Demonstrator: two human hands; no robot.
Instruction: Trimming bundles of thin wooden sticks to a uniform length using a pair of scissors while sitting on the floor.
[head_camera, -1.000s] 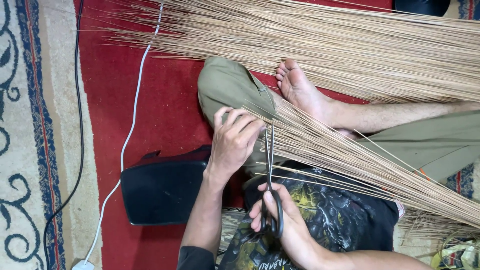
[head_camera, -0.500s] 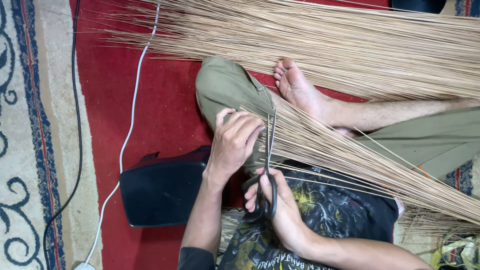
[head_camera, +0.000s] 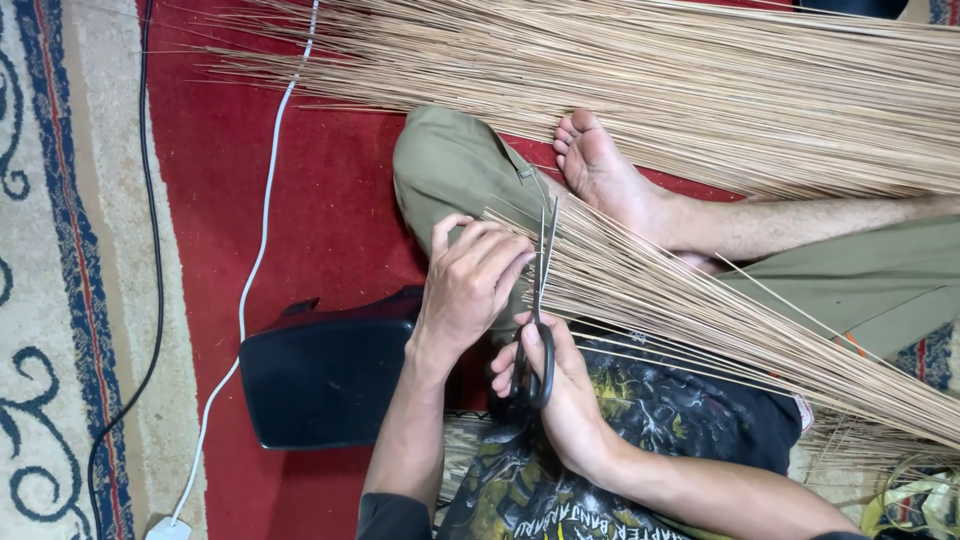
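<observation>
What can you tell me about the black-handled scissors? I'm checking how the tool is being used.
The black-handled metal scissors are slim, with long grey blades and dark loop handles. They stand nearly upright in the picture, tips pointing away from the person. The right hand grips the handles. The blades lie against the cut ends of a bundle of thin tan sticks, which the left hand holds beside them.

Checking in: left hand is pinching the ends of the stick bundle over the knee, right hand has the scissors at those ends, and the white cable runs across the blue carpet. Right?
One thing is off. The head view shows the white cable lying on the red carpet, not a blue one. The rest stands: the left hand grips the ends of the stick bundle over the knee, and the right hand has the scissors at those ends.
</observation>
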